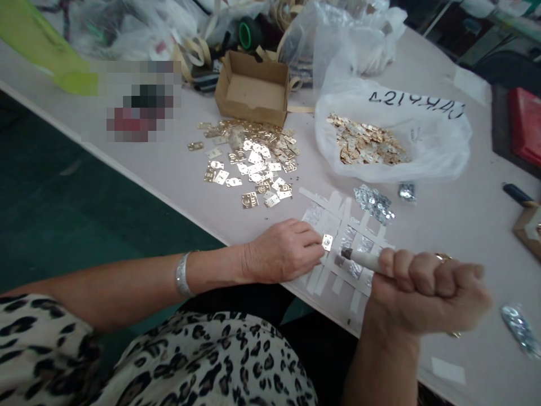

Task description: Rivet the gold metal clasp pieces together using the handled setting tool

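My left hand [287, 251] is closed, with its fingertips pinching a small gold metal plate [327, 242] over a taped patch [355, 239] of crossed white strips on the table. In my right hand [426, 290], wrapped in a fist, is a white rod-shaped tool [367, 260] with a dark tip. That tip points left, a short way right of the plate; its exact kind I cannot make out. A heap of gold metal plates [256, 155] lies beyond my left hand. Small silver discs [374, 202] are scattered just past the taped patch.
An open cardboard box [253, 90] stands behind the heap. To its right, a white plastic bag [443, 141] with handwriting holds more gold plates. Clear bags [329, 39] and rolls crowd the back. A red object [526, 127] sits at the right, a silver packet [519, 330] below it.
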The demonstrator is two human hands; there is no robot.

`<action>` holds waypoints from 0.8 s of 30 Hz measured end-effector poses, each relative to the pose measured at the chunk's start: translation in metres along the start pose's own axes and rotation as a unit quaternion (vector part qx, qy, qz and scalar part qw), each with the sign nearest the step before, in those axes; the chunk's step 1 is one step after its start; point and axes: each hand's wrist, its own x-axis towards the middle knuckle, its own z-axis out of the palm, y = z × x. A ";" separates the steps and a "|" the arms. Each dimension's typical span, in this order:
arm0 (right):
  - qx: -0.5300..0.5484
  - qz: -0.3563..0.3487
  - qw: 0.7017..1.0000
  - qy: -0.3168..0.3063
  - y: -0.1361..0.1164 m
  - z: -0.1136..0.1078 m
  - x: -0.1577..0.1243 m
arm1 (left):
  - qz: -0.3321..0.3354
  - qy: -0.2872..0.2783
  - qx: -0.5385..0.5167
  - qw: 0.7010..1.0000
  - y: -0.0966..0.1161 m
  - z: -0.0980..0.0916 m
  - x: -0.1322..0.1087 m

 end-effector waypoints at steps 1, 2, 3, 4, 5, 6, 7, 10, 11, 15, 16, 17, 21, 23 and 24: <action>0.020 0.017 1.000 0.009 0.004 -0.002 0.003 | 0.007 0.001 -0.003 1.000 -0.003 0.000 -0.002; 0.042 0.034 0.998 0.017 0.008 -0.004 0.007 | 0.015 0.002 -0.004 1.000 -0.006 0.000 -0.003; 0.066 0.050 0.996 0.022 0.013 -0.007 0.010 | 0.022 -0.001 -0.004 1.000 -0.008 0.001 -0.004; 0.088 0.064 0.994 0.025 0.017 -0.010 0.013 | 0.026 -0.006 -0.003 1.000 -0.010 0.002 -0.004; 0.107 0.076 0.991 0.024 0.021 -0.013 0.016 | 0.027 -0.015 -0.003 1.000 -0.011 0.003 -0.004; 0.121 0.088 0.989 0.022 0.025 -0.015 0.019 | 0.025 -0.022 -0.004 0.999 -0.011 0.005 -0.004; 0.130 0.097 0.986 0.020 0.028 -0.017 0.021 | 0.022 -0.028 -0.006 0.999 -0.011 0.006 -0.004; 0.145 0.117 0.982 0.012 0.034 -0.022 0.023 | 0.014 -0.033 -0.015 0.999 -0.010 0.008 -0.004; 0.148 0.121 0.981 0.007 0.036 -0.023 0.023 | 0.013 -0.032 -0.018 0.999 -0.010 0.008 -0.005; 0.149 0.123 0.981 -0.015 0.039 -0.027 0.023 | 0.010 -0.026 -0.028 0.999 -0.011 0.009 -0.005; 0.144 0.121 0.982 -0.017 0.039 -0.028 0.024 | 0.010 -0.026 -0.031 0.999 -0.011 0.009 -0.004; 0.138 0.121 0.983 -0.020 0.038 -0.027 0.025 | 0.009 -0.026 -0.033 0.999 -0.011 0.009 -0.004; 0.084 0.105 0.990 -0.043 0.030 -0.015 0.024 | 0.004 -0.032 -0.042 0.999 -0.011 0.010 -0.003; 0.045 0.090 0.992 -0.075 0.026 -0.002 0.017 | 0.004 -0.031 -0.047 0.998 -0.011 0.010 -0.003; 0.027 0.078 0.992 -0.098 0.024 0.006 0.012 | 0.004 -0.030 -0.048 0.998 -0.011 0.009 -0.003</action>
